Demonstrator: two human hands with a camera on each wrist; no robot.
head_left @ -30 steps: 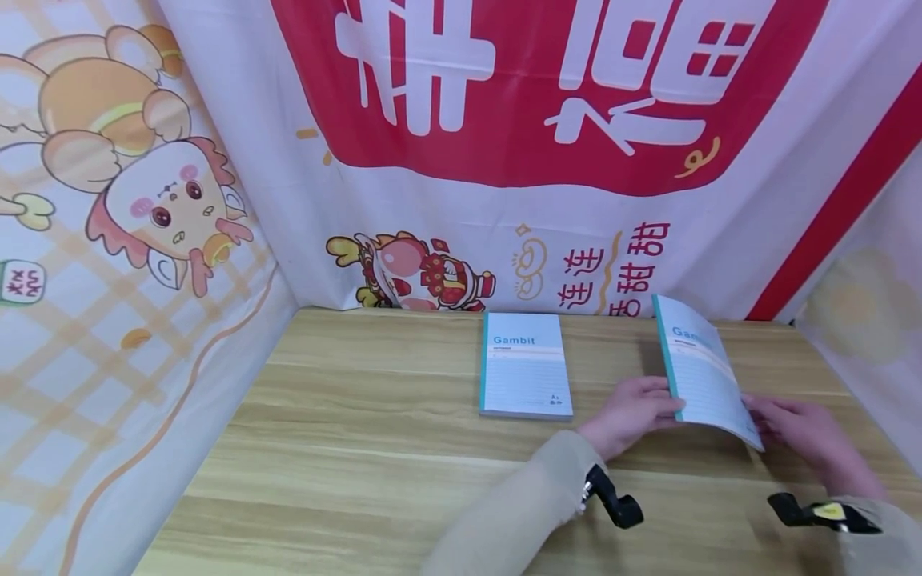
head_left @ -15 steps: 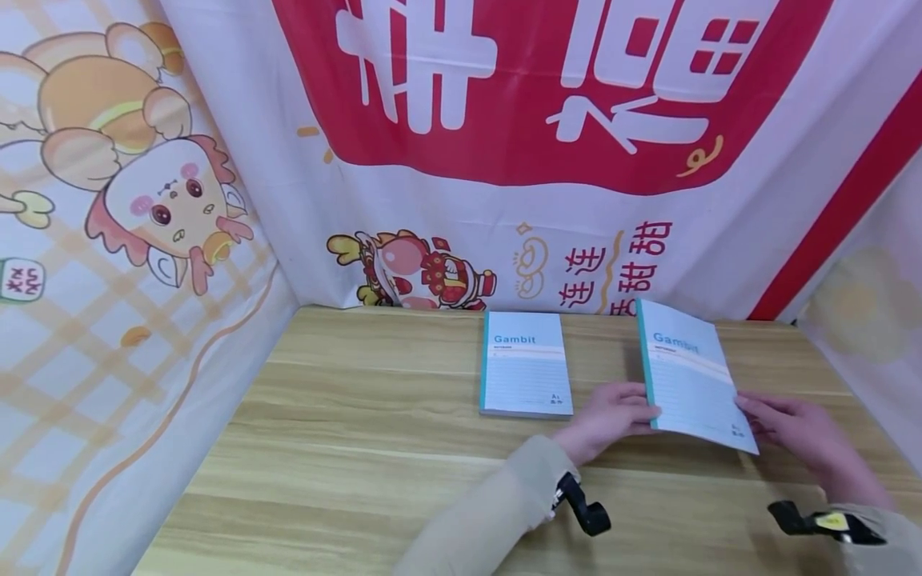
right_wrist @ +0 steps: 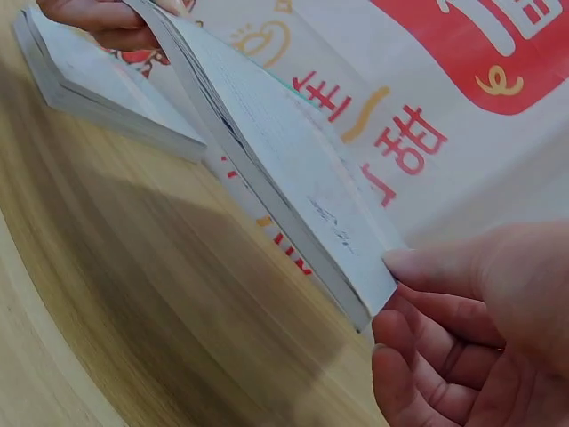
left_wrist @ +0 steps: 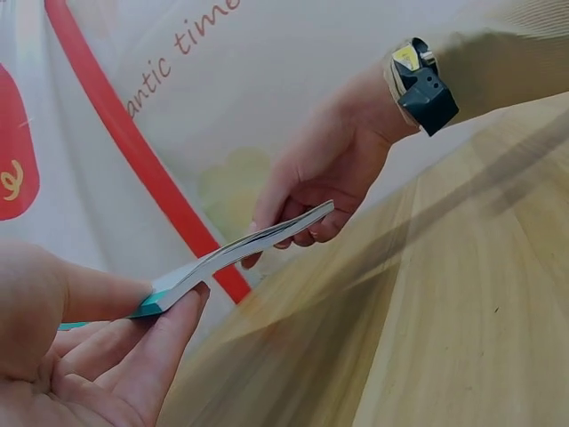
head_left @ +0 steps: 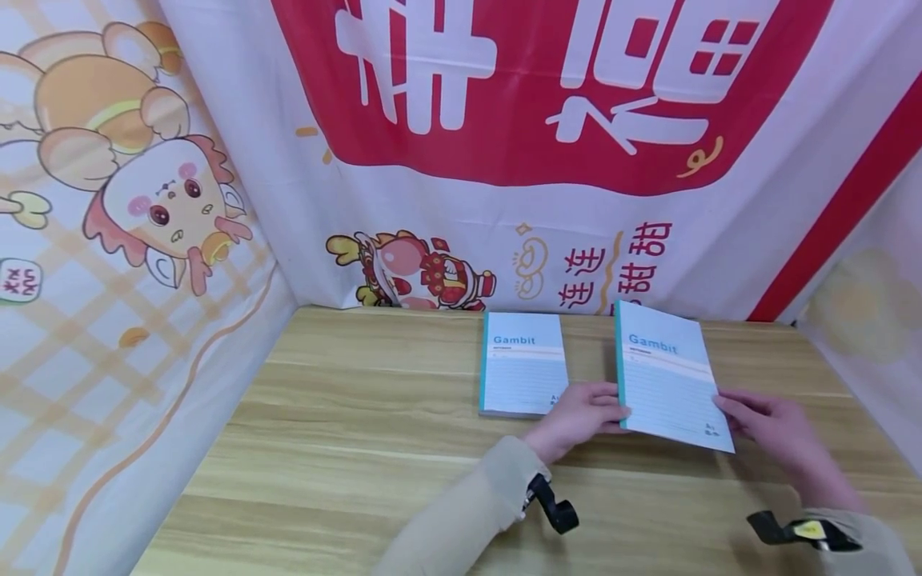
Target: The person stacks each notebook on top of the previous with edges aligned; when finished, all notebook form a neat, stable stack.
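A light blue notebook (head_left: 668, 380) with a teal spine and the word Gambit is held up off the table, slightly bent. My left hand (head_left: 578, 418) pinches its spine edge near the lower left corner, thumb on top and fingers beneath, as the left wrist view shows. On the opposite edge, my right hand (head_left: 772, 428) pinches the notebook near its lower right corner, thumb over the cover. Left of it, a second Gambit notebook or stack of them (head_left: 524, 364) lies flat on the table, its lower right corner partly behind my left hand.
The wood-grain table (head_left: 346, 448) runs back to a white and red printed cloth (head_left: 504, 264). Another patterned cloth (head_left: 108, 336) bounds the left side, and pale cloth (head_left: 864, 296) hangs on the right.
Both hands have carried the held notebook to the left, closer to the one lying on the table. Its cover has turned more toward the head camera and looks flatter.
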